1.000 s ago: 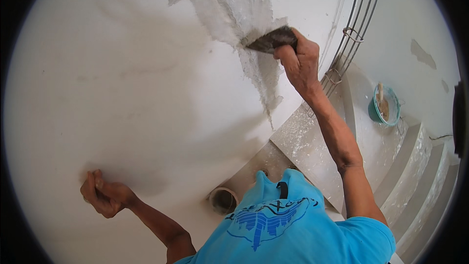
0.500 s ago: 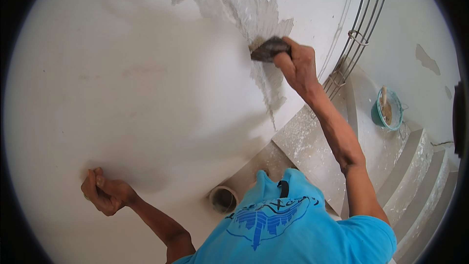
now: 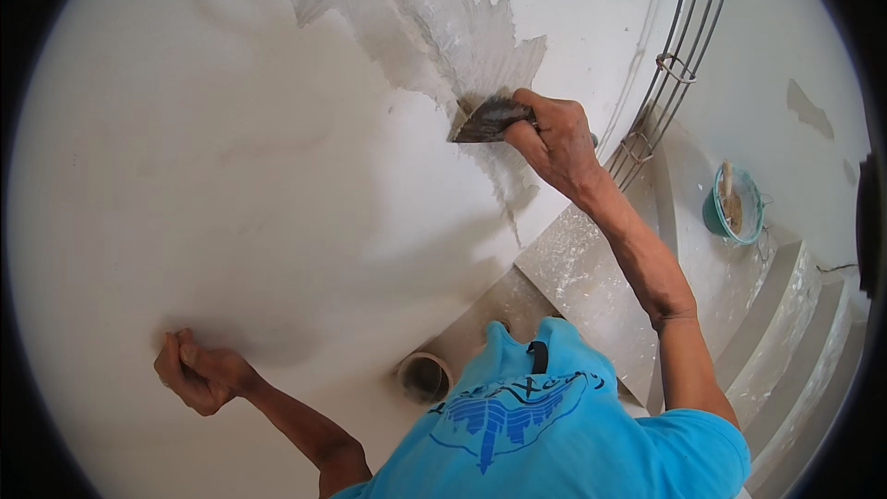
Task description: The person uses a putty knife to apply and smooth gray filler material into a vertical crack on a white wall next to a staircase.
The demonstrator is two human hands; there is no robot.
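Note:
My right hand (image 3: 557, 141) grips a putty knife (image 3: 494, 118) with a dark, smeared triangular blade. The blade's edge rests against the white wall (image 3: 268, 166), at the lower part of a jagged grey patch (image 3: 443, 28). Below the blade the patch narrows to a thin tail. Lower on the left, my left hand (image 3: 201, 372) is held close to the wall with its fingers curled and thumb pressed in. Whether anything small sits in those fingers is hidden.
A small bucket (image 3: 425, 377) stands on the floor by the wall's foot. At right, a teal bucket (image 3: 733, 206) with a stick and paste in it stands on a ledge above splattered steps (image 3: 767, 314). Tied metal rods (image 3: 679, 65) rise near my right hand.
My right hand and the putty knife have moved a little left and down along the wall. The grey patch reaches further left above the blade. My left hand has dropped slightly.

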